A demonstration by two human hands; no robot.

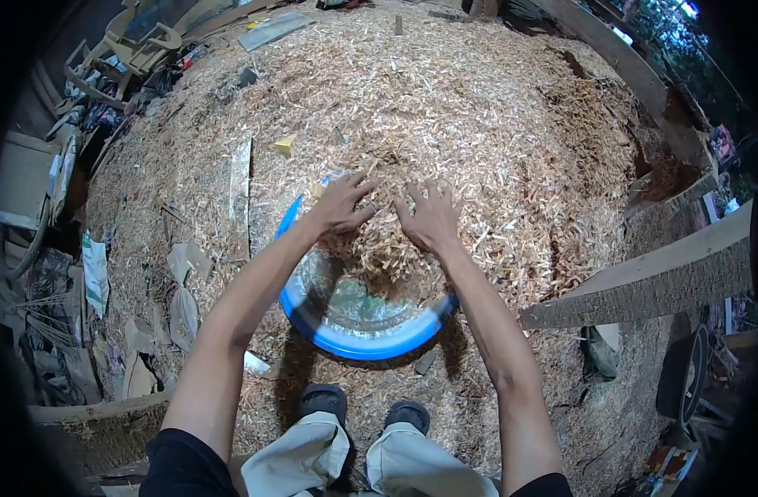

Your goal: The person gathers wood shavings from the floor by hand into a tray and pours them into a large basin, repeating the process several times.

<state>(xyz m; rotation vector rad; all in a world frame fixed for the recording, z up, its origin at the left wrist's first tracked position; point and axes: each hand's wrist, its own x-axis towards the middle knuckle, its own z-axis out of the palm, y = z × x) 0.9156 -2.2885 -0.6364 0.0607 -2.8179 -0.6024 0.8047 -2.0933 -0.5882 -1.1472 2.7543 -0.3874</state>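
A round basin with a blue rim (371, 351) lies on the ground in front of my feet, its pale inside showing a green patch. Wood shavings (387, 261) cover its far part and merge with the large heap behind it. My left hand (344, 204) rests on the shavings at the basin's far left edge, fingers spread. On the far right side, my right hand (429, 217) lies on the shavings with its fingers apart, fingertips partly sunk in. Both palms face down, and a short gap separates the hands.
A wooden beam (644, 277) juts in from the right. Left of the basin lie a narrow board (241, 178) and a yellowish block (284, 147). Plastic chairs (130, 50) and scrap stand at the far left. A flat grey board (275, 31) lies at the back.
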